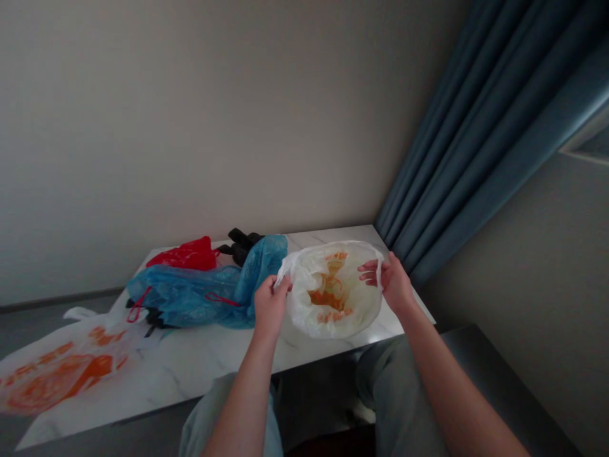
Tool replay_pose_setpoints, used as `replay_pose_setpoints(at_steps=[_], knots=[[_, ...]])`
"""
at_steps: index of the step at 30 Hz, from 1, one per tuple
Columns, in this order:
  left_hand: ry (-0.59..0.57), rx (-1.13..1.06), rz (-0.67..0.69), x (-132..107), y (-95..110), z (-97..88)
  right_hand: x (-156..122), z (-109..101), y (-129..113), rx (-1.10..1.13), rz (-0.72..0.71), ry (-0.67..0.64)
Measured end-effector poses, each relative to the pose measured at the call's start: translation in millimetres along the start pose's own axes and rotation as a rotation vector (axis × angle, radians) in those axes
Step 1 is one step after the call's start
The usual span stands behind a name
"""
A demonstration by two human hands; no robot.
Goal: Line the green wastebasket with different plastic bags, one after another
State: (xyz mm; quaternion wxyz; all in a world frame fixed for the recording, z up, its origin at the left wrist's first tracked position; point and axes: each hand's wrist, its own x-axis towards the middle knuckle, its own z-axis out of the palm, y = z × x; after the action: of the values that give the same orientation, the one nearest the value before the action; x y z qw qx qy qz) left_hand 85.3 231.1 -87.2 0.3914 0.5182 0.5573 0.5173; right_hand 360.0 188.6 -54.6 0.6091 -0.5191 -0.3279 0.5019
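Note:
A white plastic bag with orange print (329, 292) is held open over the white marble table (204, 362), its mouth facing me. My left hand (269, 306) pinches the bag's left rim with closed fingers. My right hand (391, 279) grips the right rim, fingers curled over the edge. Both forearms reach out from the bottom of the view, above my knees.
A blue plastic bag (200, 293) lies on the table left of my hands, with a red bag (185, 256) and black bags (242, 244) behind it. Another white bag with orange print (57, 371) lies at the near left. Blue curtains (480, 139) hang at the right; a wall stands behind.

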Motion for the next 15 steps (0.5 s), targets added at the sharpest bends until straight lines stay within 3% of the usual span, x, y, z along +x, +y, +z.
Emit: replay_pose_setpoints(at_steps=[2, 5, 7, 10, 15], knots=[[0.013, -0.308, -0.077, 1.4, 2.0, 2.4, 3.0, 0.9, -0.9, -0.052, -0.147, 0.046], [0.045, -0.701, -0.223, 4.9, 7.9, 1.3, 12.5, -2.8, 0.3, -0.071, -0.317, 0.235], [0.039, -0.895, -0.312, 9.0, 12.8, -2.8, 21.6, -8.9, 0.4, 0.049, -0.328, 0.331], [0.000, -1.106, -0.391, 14.7, 17.5, -10.4, 35.0, -19.0, -3.1, 0.268, -0.274, 0.374], [-0.082, -1.240, -0.323, 15.8, 18.9, -17.1, 47.4, -23.7, -4.1, 0.323, -0.265, 0.340]])
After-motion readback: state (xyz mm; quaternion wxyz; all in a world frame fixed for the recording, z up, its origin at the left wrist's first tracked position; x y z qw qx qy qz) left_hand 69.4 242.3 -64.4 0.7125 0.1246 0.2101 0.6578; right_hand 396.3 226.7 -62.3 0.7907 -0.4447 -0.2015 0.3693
